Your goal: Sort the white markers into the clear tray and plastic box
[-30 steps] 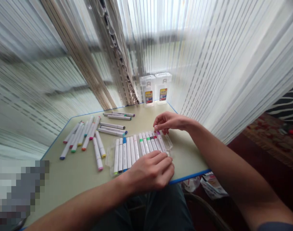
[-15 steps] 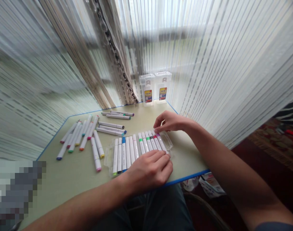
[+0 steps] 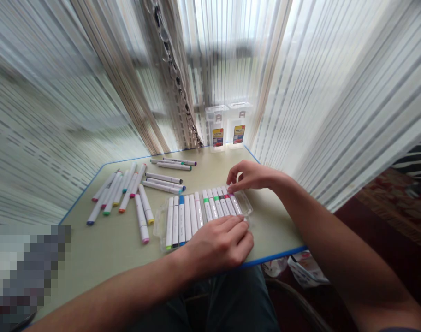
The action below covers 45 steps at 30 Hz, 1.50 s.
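A clear plastic case (image 3: pixel 161 221) lies open near the table's front edge, with several white markers (image 3: pixel 192 212) side by side in it. My left hand (image 3: pixel 222 240) rests over the lower ends of the right-hand markers, its fingers together and bent; what they may grip is hidden. At the case's upper right, my right hand (image 3: pixel 243 176) has thumb and fingertips pinched at the top of the purple-banded marker (image 3: pixel 234 200). Loose markers (image 3: pixel 122 189) lie in a loose group left of the case, and several more (image 3: pixel 163 178) lie behind it.
Two clear upright cases (image 3: pixel 228 127) with yellow labels stand at the table's back edge, against string curtains (image 3: pixel 300 92). The pale table (image 3: pixel 109 258) has a blue rim. Bags (image 3: pixel 305 267) sit below its right front edge.
The whole view has shifted slightly, so the table and its contents appear a little farther right. Both hands keep nearly the same places at the case.
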Each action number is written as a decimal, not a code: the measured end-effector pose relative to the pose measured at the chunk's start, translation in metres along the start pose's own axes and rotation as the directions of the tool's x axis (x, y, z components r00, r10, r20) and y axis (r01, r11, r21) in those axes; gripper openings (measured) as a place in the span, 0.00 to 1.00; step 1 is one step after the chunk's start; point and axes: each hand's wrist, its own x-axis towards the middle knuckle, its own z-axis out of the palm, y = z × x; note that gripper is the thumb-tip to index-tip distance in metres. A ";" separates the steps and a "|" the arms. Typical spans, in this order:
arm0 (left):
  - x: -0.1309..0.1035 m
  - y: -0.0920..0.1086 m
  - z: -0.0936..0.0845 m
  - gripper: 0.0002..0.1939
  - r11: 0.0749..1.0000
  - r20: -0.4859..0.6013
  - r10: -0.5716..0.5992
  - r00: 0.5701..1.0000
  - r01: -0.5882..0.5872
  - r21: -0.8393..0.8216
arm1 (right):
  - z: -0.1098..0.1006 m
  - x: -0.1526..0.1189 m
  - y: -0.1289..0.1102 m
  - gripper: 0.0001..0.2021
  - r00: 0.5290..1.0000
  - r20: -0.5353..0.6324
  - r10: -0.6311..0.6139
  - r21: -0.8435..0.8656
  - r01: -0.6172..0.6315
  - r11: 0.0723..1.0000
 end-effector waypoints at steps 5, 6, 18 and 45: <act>0.000 0.000 0.001 0.10 1.000 0.000 -0.012 1.000 0.012 -0.029 | -0.001 0.001 0.005 0.16 0.999 0.030 -0.021 0.027 0.021 0.999; 0.000 0.001 0.001 0.10 0.999 -0.002 -0.015 1.000 0.015 -0.034 | -0.001 0.001 0.006 0.16 0.999 0.032 -0.026 0.031 0.025 0.999; -0.001 0.000 0.002 0.11 0.998 0.063 -0.027 0.998 0.030 -0.056 | 0.000 0.000 0.002 0.18 0.998 0.053 -0.022 -0.007 0.022 1.000; -0.001 -0.005 0.007 0.12 0.992 0.067 -0.102 0.993 0.106 -0.064 | 0.004 -0.002 -0.001 0.13 0.999 0.014 -0.043 -0.080 0.044 0.996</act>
